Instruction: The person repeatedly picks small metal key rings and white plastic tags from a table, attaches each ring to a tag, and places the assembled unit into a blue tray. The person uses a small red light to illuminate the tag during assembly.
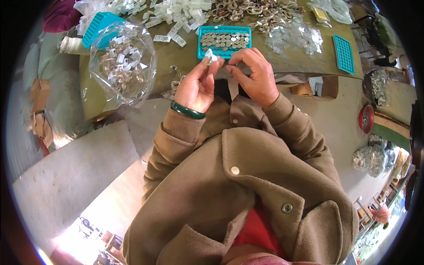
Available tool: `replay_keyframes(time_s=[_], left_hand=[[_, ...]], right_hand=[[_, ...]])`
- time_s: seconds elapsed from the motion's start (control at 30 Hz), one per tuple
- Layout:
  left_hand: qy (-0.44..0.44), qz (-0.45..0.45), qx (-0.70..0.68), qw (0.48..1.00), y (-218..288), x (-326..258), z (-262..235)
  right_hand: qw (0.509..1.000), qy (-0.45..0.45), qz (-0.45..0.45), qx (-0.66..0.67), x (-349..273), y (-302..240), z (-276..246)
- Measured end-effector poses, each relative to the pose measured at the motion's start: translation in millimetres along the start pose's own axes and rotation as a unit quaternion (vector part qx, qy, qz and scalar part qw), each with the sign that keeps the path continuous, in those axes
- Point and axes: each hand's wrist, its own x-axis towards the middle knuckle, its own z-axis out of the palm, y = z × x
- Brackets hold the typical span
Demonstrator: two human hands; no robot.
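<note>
My left hand [196, 88], with a dark green bangle at the wrist, is closed on a small white plastic piece [210, 56] between thumb and fingertips. Close to its right, my right hand [256, 78] pinches thumb and forefinger together. Whatever sits in that pinch is too small to make out. Just beyond both hands lies a teal tray [199, 43] on the table, with rows of round silvery discs [225, 41] in it. The near edge of the tray is partly covered by my fingers.
White plastic cases [179, 20] are heaped behind the tray. Left stands an open clear bag [145, 66] of similar pieces, beside a blue-green basket [104, 26]. Chain-like parts [260, 13] and clear pieces [300, 37] lie right. Another teal tray [343, 54] sits near the table's right edge.
</note>
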Motion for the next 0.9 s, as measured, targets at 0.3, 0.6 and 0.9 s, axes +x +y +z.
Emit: replay_keyframes(time_s=[0.3, 0.6, 0.9], left_hand=[[0.02, 0.112, 0.265, 0.957, -24.4, 14.6, -1.2], [0.014, 0.112, 0.294, 0.949, -35.5, 15.4, -5.1], [0.144, 0.16, 0.252, 0.943, 12.6, -25.4, -58.8]], right_hand=[[0.984, 0.064, 0.143, -0.082, 12.7, 41.9, -25.8], [0.982, 0.029, 0.025, -0.186, 17.0, 46.3, -8.8], [0.973, -0.016, -0.033, -0.226, 18.8, 46.9, -9.0]])
